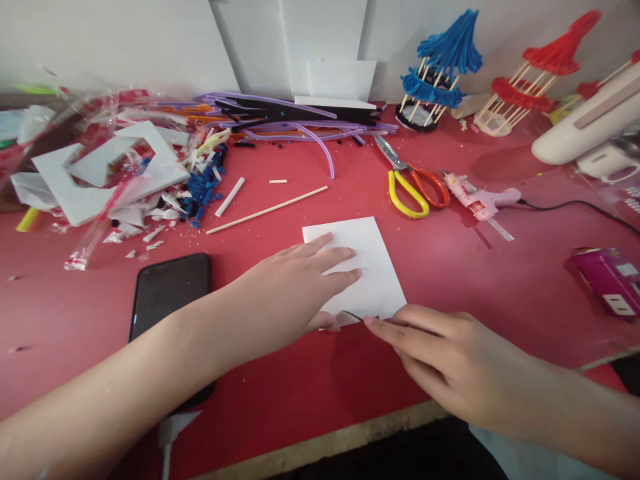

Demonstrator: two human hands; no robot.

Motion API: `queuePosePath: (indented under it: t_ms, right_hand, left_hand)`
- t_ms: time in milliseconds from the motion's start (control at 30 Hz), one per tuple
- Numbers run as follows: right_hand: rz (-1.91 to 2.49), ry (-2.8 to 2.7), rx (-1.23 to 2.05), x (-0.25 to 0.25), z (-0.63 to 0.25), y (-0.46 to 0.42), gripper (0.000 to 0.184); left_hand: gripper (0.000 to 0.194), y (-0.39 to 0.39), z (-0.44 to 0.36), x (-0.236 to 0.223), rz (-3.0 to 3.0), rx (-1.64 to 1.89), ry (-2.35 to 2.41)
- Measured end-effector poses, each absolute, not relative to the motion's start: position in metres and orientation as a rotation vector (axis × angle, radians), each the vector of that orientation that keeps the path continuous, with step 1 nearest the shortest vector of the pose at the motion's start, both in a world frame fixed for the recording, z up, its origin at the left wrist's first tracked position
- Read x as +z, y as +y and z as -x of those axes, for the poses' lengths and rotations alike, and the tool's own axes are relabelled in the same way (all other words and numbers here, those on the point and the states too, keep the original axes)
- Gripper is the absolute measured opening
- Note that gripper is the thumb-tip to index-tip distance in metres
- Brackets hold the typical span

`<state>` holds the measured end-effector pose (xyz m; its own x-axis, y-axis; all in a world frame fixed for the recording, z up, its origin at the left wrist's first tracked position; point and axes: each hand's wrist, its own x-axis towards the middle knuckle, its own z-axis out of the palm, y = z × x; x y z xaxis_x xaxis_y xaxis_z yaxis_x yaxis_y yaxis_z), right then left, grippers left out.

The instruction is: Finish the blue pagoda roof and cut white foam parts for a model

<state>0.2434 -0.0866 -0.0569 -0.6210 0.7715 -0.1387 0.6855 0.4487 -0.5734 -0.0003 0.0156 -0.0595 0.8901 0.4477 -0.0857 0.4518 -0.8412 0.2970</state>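
Note:
My left hand (pixel 295 287) lies flat with its fingers stretched out on a white sheet of board (pixel 373 263) on the red table (pixel 500 280). My right hand (pixel 440 357) is closed around a small knife whose metal blade (pixel 350 317) touches the sheet's near edge, just beside my left thumb. The knife's handle is hidden inside the fingers.
A black phone (pixel 167 290) lies left of my left arm. Farther back are a long wooden stick (pixel 267 210), yellow and red scissors (pixel 413 187), a pink glue gun (pixel 477 197) and a pile of white scraps and blue bits (pixel 130 180). Two straw towers (pixel 440 73) stand at the back right.

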Motion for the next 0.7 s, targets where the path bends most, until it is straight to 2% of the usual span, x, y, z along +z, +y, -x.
queuePosePath:
  t_ms: [700]
  right_hand:
    - [1.290,-2.567,0.893,-0.0588,-0.2441,-0.0881,0.049]
  left_hand:
    - [0.065,0.0165,-0.0002,-0.0601,-2.758,-0.003,0.669]
